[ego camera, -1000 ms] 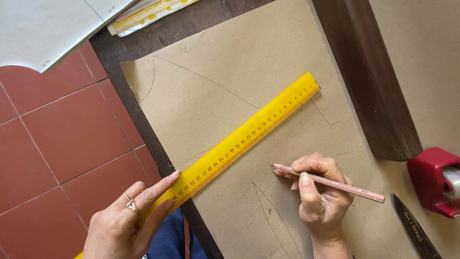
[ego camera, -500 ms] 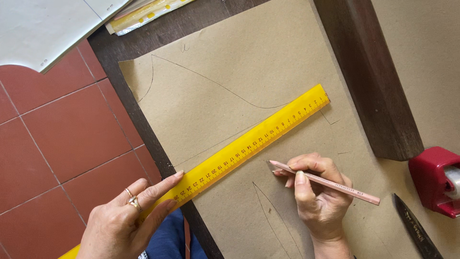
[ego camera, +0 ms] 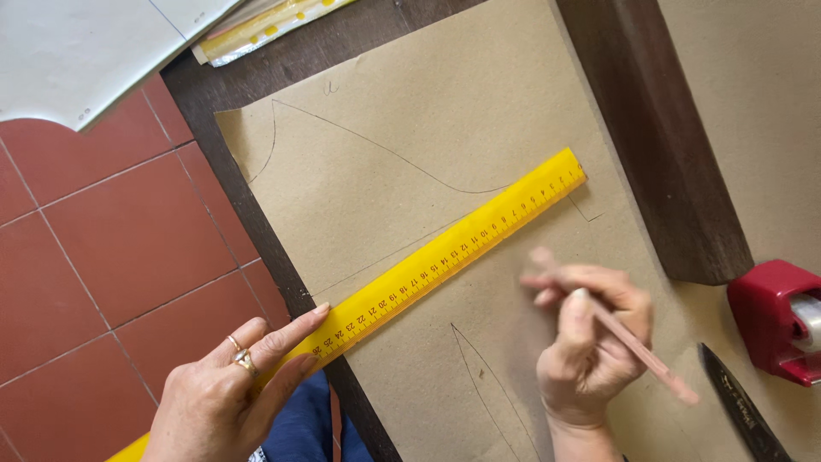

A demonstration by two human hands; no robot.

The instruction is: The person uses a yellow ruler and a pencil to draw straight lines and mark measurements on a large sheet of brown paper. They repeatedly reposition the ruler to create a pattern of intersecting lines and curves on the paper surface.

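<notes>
Red tile floor (ego camera: 111, 257) under a dark wooden table (ego camera: 291, 51) covered by brown pattern paper (ego camera: 445, 120) with pencil curves. Yellow ruler (ego camera: 445, 248) lies diagonally on the paper. Left hand (ego camera: 231, 389), ring on one finger, presses fingers flat on the ruler's lower end. Right hand (ego camera: 590, 342), blurred, grips a pink pencil (ego camera: 637, 346) just below the ruler. Red tape dispenser (ego camera: 774, 316) and dark blade (ego camera: 740, 411) at right.

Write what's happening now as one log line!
left hand: pressing yellow ruler | right hand: holding pencil | surface: brown paper
</notes>
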